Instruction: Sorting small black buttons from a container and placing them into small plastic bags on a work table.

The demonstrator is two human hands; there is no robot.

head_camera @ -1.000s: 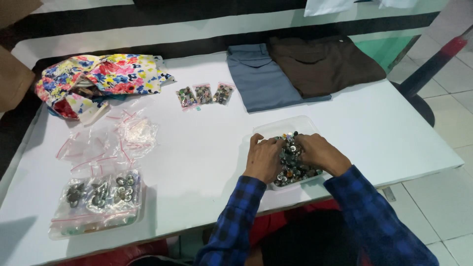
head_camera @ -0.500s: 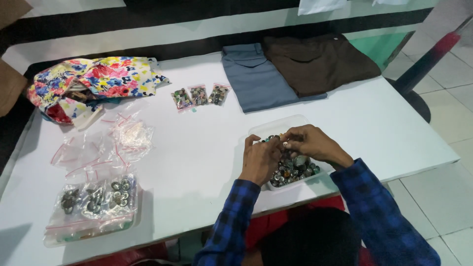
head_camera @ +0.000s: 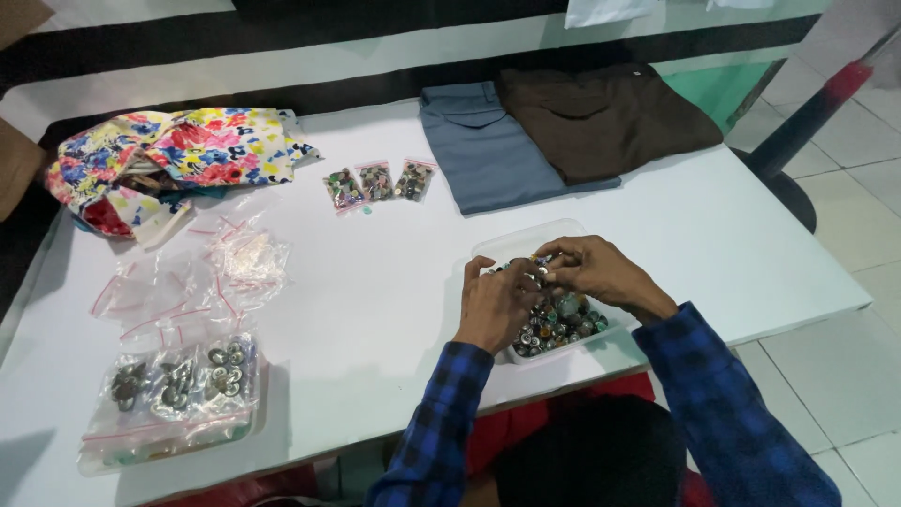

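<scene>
While both hands are held over the clear tray of buttons (head_camera: 507,246), a small button (head_camera: 538,274) is pinched between them at the tray's middle. The left hand (head_camera: 496,302) sits at the tray's near left edge, the right hand (head_camera: 601,272) over its right half, fingertips (head_camera: 554,272) brought together and touching. The heap lies directly beneath both hands, equally near to each. Three small filled bags (head_camera: 377,183) lie beyond the tray, to its left.
</scene>
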